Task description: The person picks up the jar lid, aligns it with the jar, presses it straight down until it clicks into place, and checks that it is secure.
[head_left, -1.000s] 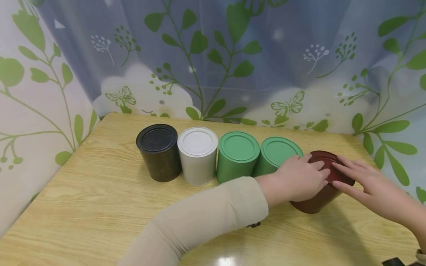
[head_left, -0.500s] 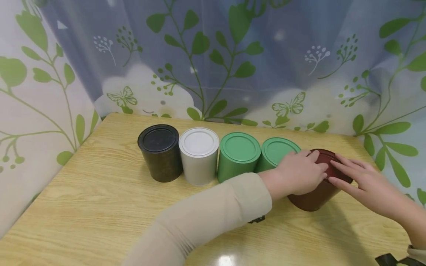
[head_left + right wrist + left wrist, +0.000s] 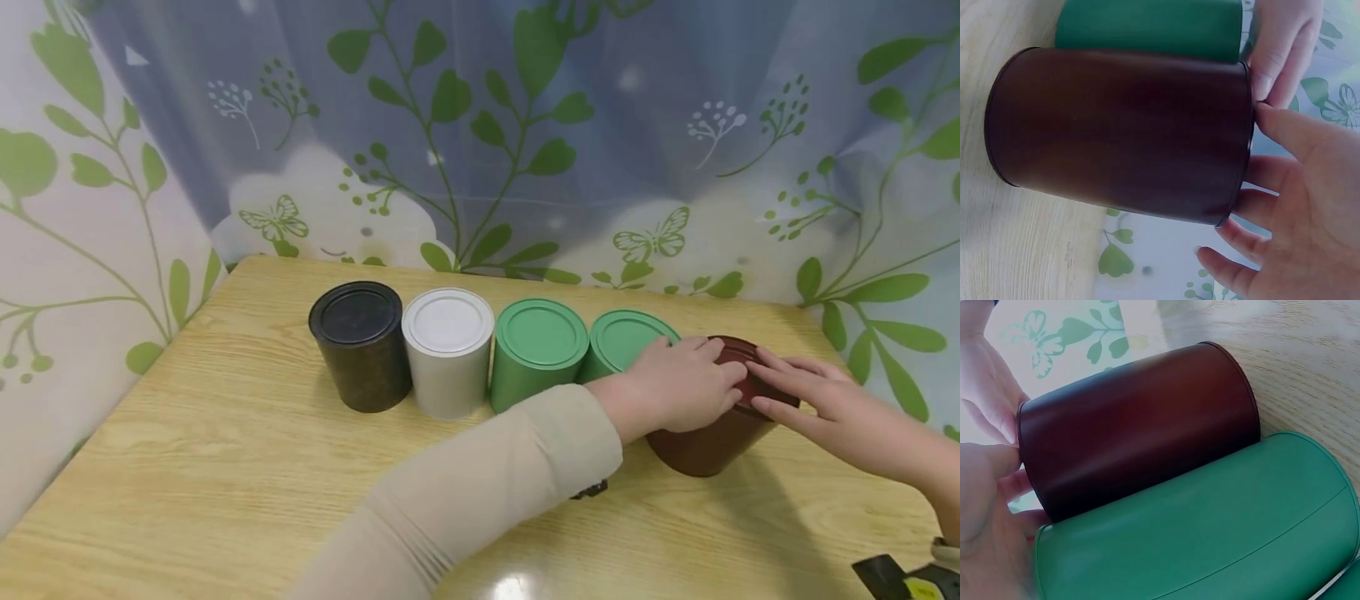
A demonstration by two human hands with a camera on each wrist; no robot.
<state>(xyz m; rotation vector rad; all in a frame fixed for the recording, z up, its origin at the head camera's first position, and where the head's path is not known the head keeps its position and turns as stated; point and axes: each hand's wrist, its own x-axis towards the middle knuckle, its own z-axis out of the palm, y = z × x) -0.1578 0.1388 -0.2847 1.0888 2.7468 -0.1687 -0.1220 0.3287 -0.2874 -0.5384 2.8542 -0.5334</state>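
A dark red lidded canister (image 3: 708, 447) stands upright at the right end of a row, with both hands at its top. My left hand (image 3: 678, 387) reaches across from the left, its fingertips on the lid near the left side of the rim. From the right, my right hand (image 3: 847, 417) lays its thumb and spread fingers on the lid's opposite side. The thumbs touch the rim close to each other in the right wrist view. Beside the red canister (image 3: 1122, 131), a green canister (image 3: 1191, 537) stands close against it. Part of the red lid is hidden under the fingers.
Further left in the row stand another green canister (image 3: 542, 333), a white canister (image 3: 448, 375) and a black canister (image 3: 367, 367). They stand on a wood-grain table (image 3: 247, 467). A patterned curtain (image 3: 480, 108) hangs behind the table's far edge.
The red canister and both hands shift slightly left, then hardly move. The fingers stay on the lid throughout. The other canisters keep their places.
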